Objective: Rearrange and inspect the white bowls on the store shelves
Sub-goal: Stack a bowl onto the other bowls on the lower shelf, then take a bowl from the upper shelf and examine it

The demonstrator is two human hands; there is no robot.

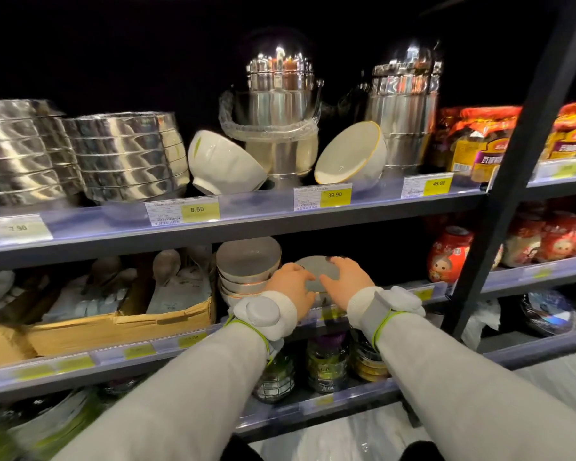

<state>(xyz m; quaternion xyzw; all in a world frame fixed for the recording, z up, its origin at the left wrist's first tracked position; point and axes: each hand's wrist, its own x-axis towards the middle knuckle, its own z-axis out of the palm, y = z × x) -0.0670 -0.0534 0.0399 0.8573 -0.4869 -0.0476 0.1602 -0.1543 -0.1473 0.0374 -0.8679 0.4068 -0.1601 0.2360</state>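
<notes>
Both hands, left hand and right hand, seemingly cup one white bowl, fingers curled on its rim; swinging it could topple the adjacent bowl stack.

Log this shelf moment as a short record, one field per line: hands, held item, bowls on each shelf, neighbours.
left hand: left hand on the near left rim of the held bowl
right hand: right hand on its right rim
held item: white bowl, tilted, middle shelf
stack: stack of bowls just left of it
top shelf: two tipped bowls, left bowl and gold-rimmed bowl, leaning beside the steel container
neighbours: steel bowl stacks at left, red jars at right
</notes>
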